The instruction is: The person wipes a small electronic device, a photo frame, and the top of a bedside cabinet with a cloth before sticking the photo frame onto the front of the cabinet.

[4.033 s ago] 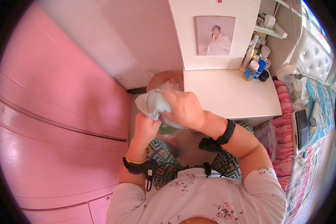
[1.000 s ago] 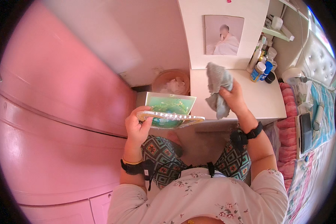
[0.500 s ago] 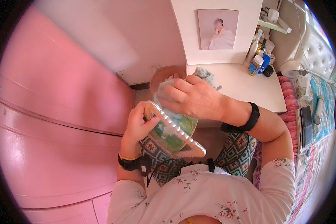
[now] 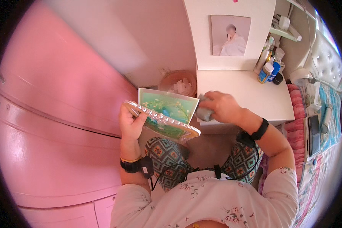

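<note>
The frame was held in front of my chest, above my knees, tilted with its green picture side up and its beaded lower edge toward me. My left hand gripped its left end, thumb closed over the beaded rim and fingers curled behind it. My right hand was at the frame's right edge, fingers closed around a bunched grey cloth, which touched that edge. Just beyond the frame, on the floor, stood a round bin with crumpled paper in it. To the right of the bin was a white table, and a portrait was fixed on the white panel above it. Small bottles stood at the table's back right corner. A pink wardrobe filled my left side, and a bed lay along my right.
</note>
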`<state>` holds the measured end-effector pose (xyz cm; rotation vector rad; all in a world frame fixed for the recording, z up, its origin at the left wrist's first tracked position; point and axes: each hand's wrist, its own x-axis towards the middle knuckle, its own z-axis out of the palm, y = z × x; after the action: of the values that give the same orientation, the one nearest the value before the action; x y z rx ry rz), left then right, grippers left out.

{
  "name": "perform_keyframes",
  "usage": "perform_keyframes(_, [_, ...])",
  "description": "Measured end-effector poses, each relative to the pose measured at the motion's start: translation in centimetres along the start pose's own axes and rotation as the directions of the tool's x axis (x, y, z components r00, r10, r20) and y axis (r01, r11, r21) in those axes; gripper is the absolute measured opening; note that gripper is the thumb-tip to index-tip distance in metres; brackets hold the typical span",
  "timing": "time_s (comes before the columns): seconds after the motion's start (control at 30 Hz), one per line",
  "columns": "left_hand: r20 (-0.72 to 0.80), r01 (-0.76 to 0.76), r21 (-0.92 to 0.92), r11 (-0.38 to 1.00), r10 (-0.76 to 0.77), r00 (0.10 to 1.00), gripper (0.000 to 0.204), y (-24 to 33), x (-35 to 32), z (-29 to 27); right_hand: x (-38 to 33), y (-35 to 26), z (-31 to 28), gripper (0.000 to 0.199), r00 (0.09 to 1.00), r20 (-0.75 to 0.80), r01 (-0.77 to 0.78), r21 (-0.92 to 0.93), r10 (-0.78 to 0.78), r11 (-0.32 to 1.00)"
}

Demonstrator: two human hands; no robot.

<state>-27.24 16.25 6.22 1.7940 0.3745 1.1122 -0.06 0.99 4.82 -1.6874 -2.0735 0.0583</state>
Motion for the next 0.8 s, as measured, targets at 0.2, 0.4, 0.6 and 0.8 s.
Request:
perform_keyframes(0.2, [-0.040, 0.001, 0.075, 0.997, 0.002, 0.999, 0.019, -0.2, 0.1, 0.9, 0.1, -1.2, -4.1, 0.043, 0.822, -0.551, 0.014, 0.277, 0.147, 0.961])
perform_keyframes(0.4, [-0.030, -0.068, 0.002, 0.998, 0.068, 0.997, 0.018, 0.5, 0.0, 2.2, 1.7, -4.0, -2.1, 0.039, 0.915, -0.330, 0.186, -0.167, -0.233, 0.968])
perform_keyframes(0.6, [-0.232, -0.067, -0.061, 0.996, 0.051, 0.971, 0.026, 0.5, 0.9, 1.7, -1.5, -1.6, 1.8, 0.037, 1.000, -0.006, 0.024, 0.140, -0.023, 0.990])
perform_keyframes(0.8, [-0.425, -0.022, -0.239, 0.971, -0.085, 0.901, 0.039, -1.2, 1.3, 3.0, -1.9, 0.3, 2.2, 0.047, 0.962, 0.015, -0.230, 0.587, 0.273, 0.777])
